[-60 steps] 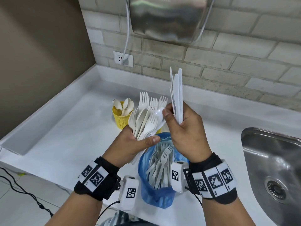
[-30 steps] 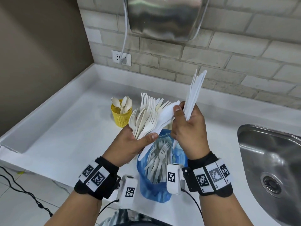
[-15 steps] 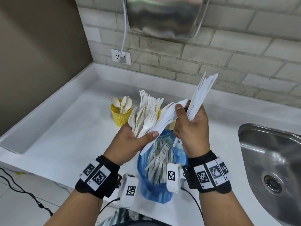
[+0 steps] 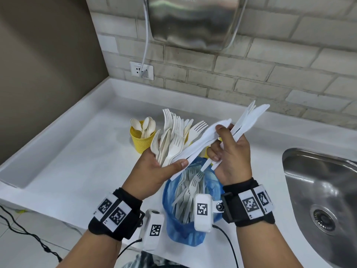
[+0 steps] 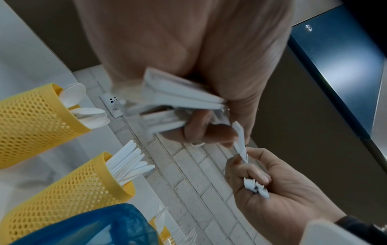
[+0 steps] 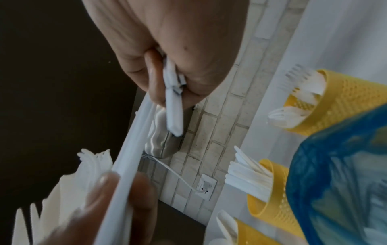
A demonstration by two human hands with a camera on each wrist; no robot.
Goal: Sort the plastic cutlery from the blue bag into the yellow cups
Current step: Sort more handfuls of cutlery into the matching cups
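While both my hands work above the white bench [image 4: 81, 151], the scene runs from large to small as follows. A steel sink [image 4: 320, 190] is set into the bench at the right; a metal dryer unit [image 4: 193, 22] hangs on the brick wall at the far side.

The blue bag [image 4: 173, 225] stands open at the near edge, between my wrists, with forks still inside it. The yellow cups [image 5: 69, 197] stand just beyond the bag: the left one holds spoons, the next holds knives, and a further one holds forks, as the right wrist view shows.

My left hand [image 4: 154, 169] grips a fan of forks [image 4: 170, 140], with two knives [image 4: 201, 146] lying across them under the thumb. My right hand [image 4: 231, 155] is curled round a separate bundle of knives [image 4: 249, 120], and its thumb and forefinger pinch the upper end of the crossed knives.

Step in hand, by my judgement: separating knives from the fork bundle. The next move calls for drawing the pinched knives clear without dragging forks along, then lowering the knife bundle into the knife cup.

Legible writing: none. The wrist bands [image 4: 114, 211] carry only black-and-white square code markers.
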